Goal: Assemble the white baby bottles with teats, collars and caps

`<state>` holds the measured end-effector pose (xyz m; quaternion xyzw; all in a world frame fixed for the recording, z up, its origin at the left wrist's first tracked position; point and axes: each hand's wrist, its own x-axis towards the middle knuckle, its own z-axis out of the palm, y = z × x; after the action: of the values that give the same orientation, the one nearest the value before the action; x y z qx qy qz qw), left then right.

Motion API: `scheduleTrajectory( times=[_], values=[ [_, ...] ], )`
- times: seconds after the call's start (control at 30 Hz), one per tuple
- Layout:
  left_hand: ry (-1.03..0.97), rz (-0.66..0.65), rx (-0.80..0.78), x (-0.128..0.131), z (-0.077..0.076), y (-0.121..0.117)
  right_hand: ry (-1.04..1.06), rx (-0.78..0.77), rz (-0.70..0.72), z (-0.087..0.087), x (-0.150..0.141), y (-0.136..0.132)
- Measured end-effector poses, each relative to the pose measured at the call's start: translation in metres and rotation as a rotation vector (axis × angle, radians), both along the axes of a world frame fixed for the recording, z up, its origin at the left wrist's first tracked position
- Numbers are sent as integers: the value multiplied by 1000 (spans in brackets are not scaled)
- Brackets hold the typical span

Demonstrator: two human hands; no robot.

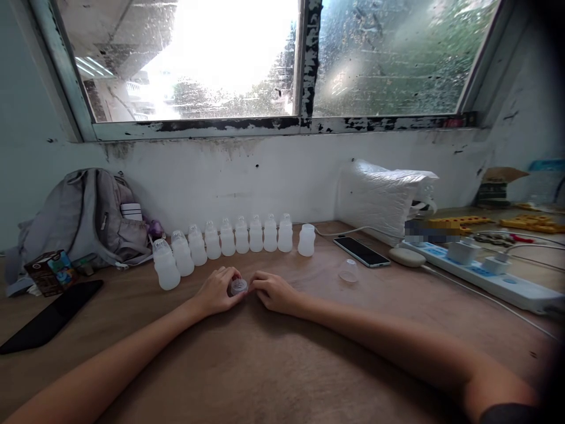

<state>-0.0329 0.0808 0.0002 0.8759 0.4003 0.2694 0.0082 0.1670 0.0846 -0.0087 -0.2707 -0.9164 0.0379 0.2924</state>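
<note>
My left hand is curled around a small clear round bottle collar on the wooden table, thumb in front and fingers behind. At its right edge is my right hand, fingers bent and pinched together; whatever they grip is hidden. Behind my hands, several frosted white baby bottles with clear caps stand upright in a curved row. One baby bottle without a cap stands at the row's right end. A clear dome cap sits apart, to the right of my right hand.
A phone, a rounded beige object and a white power strip with cables lie on the right. Behind them stands a silvery padded bag. Leftward are a grey backpack, a small carton and a flat black object.
</note>
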Motion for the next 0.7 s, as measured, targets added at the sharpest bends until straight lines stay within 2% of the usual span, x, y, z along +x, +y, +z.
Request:
scheduleTrajectory(
  times=[0.2, 0.43, 0.57, 0.7],
  values=[
    [22, -1, -40, -1, -3, 4, -20, 0, 5, -2, -1, 2],
    [-105, -37, -59, -1, 0, 4, -33, 28, -37, -2, -1, 1],
    [-286, -53, -235, -3, 1, 8, 16, -3, -51, 2, -2, -4],
    [-588, -118, -501, 3, -1, 9, 125, -97, -32, 5, -2, -6]
  ],
)
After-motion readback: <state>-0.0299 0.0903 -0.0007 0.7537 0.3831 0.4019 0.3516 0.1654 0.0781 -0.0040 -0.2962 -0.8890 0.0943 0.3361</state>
